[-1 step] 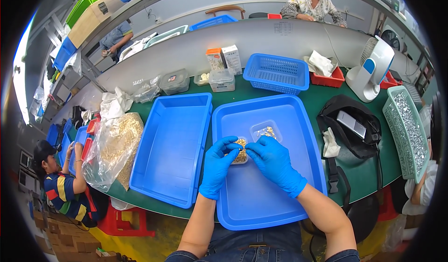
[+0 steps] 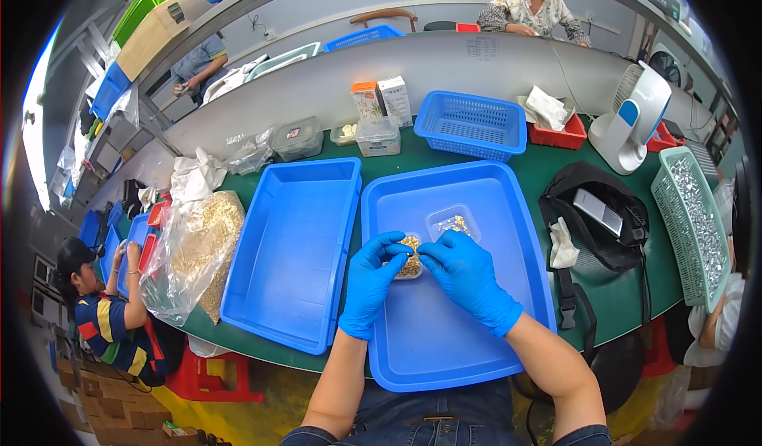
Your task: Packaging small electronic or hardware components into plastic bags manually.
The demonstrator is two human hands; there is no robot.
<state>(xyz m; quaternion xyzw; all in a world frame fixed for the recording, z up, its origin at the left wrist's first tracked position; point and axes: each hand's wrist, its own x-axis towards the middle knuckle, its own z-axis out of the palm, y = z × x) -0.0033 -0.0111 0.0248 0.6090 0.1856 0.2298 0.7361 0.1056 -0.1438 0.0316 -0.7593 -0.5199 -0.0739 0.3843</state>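
My left hand [image 2: 373, 275] and my right hand [image 2: 467, 278], both in blue gloves, meet over the large blue tray [image 2: 444, 343]. Their fingertips are closed on a tiny gold-coloured part [image 2: 413, 255], mostly covered by the fingers; its exact kind is too small to make out. Just beneath the fingers, small gold pieces [image 2: 410, 268] fill a clear plastic tub, partly hidden by my left hand. Behind my right hand stands a second clear tub [image 2: 433, 217], holding fewer small gold and silvery pieces [image 2: 455, 224].
To the left lie a blue bin [image 2: 290, 247] and a clear bag of gold parts [image 2: 208, 247]. A blue basket [image 2: 470, 146] and white fan [image 2: 631, 121] stand behind. A black bag [image 2: 595, 208] and green basket [image 2: 689, 232] are at right. Other people sit around.
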